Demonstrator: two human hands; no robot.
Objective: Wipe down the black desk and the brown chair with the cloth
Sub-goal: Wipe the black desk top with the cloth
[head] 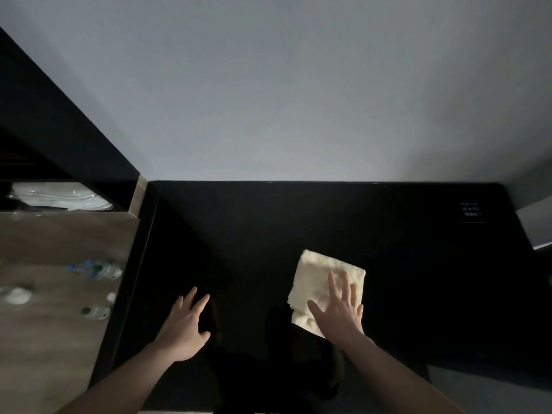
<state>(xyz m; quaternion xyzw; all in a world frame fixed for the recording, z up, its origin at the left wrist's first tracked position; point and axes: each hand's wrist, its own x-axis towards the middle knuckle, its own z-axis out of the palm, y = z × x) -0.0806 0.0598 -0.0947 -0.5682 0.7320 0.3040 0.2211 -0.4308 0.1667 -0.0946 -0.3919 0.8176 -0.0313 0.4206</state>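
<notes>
- The black surface (268,234) runs from the pale wall (298,85) at the back to the near edge at the bottom of the view
- The cream cloth (321,276), folded, lies right of centre, well apart from every edge
- The right hand (340,312) lies flat on the cloth's near part, its grip spread, fingers straight
- The left hand (183,327) rests on bare surface near the left edge, grip loosely spread, holding nothing
- Open dark surface lies behind the cloth up to the wall, and to its right
- Beyond the left edge, a wooden floor (44,324) with plastic bottles (98,270), blurred
- A small label (470,209) sits near the back right corner, unreadable
</notes>
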